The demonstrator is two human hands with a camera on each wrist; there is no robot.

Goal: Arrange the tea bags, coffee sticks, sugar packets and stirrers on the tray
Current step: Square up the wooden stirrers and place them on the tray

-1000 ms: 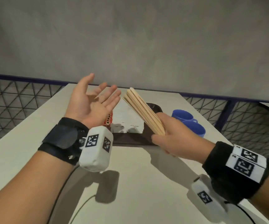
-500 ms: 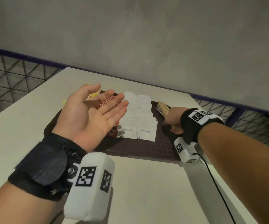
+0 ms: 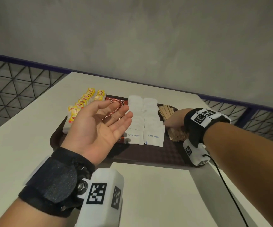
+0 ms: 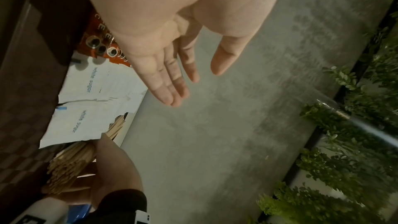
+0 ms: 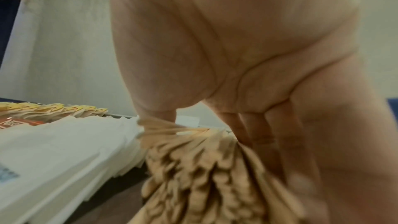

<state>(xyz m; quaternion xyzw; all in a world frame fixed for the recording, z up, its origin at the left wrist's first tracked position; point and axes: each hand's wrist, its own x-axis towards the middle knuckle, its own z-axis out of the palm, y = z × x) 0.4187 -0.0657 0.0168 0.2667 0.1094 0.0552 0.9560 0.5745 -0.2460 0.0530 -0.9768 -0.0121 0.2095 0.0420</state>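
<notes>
Now lowered: right hand gripping stirrers onto tray, previously raised. Left hand remains open-palmed. White desk; grey wall.

Dim, soft light; right wrist view blurred.

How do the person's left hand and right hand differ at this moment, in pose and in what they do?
The left hand is palm up with straight fingers and holds nothing; the right hand is palm down, its fingers round the wooden stirrers. The left hand hangs above the coffee sticks; the right hand is low at the right end of the tray, beside the sugar packets. Both wear a black wrist strap with a white camera.
</notes>
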